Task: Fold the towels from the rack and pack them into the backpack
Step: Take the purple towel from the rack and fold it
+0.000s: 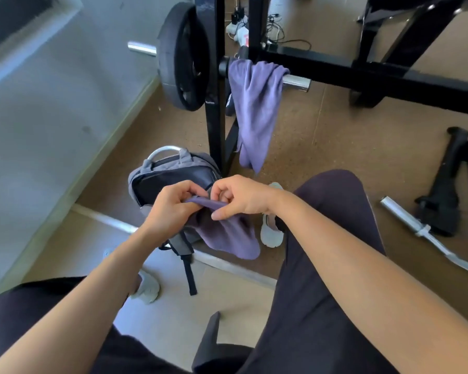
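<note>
A purple towel (227,236) hangs between my hands in front of the open grey backpack (170,174) on the floor. My left hand (170,209) grips the towel's upper edge with curled fingers. My right hand (241,198) pinches the same edge just to the right, and the rest of the cloth droops below. A second purple towel (254,109) is draped over the chrome bar (296,82) of the black rack (215,103), hanging down behind the backpack.
A black weight plate (183,60) sits on the rack's bar at upper left. A loose barbell (427,233) and black equipment (443,190) lie on the floor at right. Cables (254,28) lie behind the rack. A grey wall (52,117) runs along the left.
</note>
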Motion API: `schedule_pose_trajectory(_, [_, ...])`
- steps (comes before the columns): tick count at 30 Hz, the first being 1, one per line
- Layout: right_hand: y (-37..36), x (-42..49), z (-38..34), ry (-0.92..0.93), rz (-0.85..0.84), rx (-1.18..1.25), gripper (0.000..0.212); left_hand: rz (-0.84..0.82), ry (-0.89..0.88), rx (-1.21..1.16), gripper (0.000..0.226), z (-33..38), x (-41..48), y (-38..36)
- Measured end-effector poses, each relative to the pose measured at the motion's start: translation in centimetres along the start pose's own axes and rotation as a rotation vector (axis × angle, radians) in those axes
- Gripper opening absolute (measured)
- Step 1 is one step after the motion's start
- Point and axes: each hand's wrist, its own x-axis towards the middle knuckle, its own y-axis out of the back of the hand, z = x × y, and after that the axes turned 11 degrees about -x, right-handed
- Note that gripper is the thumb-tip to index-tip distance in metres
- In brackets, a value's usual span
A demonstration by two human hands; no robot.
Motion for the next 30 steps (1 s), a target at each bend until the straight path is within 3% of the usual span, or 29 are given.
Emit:
schedule_pose_trajectory(4, [-2.2,-0.4,1.0,-0.06,-0.069,-0.26,0.026,0.209,-0.002,-0.092,0.034,-1.0,-3.6,2.5])
schedule_pose_trajectory(8, [-3.4,-0.7,2.0,-0.125,0.021,-0.29,0.031,0.48,0.006,-0.151,0.027,-2.5,-7.2,4.9])
schedule_pose_trajectory(15, [-4.6,0.1,2.3,-0.15,0.139,-0.305,0.023,0.613,0.296,-0.332,0.021,-8.3,-9.9,6.1])
schedule_pose_trajectory(18, [-4.2,0.6,3.3,-0.216,0.24,-0.331,0.017,0.675,0.336,-0.364,0.018,-9.9,-10.6,6.1])
schedule_pose_trajectory(21, [-3.6,0.8,4.7,-0.325,0.412,-0.419,0.019,0.702,0.313,-0.187,0.016,-10.8,-10.2,7.0])
schedule_pose_trajectory(26, [-2.9,0.4,5.0,-0.454,0.482,-0.547,0.019,0.753,0.478,0.203,0.012,-10.9,-10.1,8.4])
schedule_pose_trajectory(30, [-1.6,0.4,4.6,-0.462,0.534,-0.486,0.023,0.665,0.498,0.389,0.042,-10.9,-9.5,11.4])
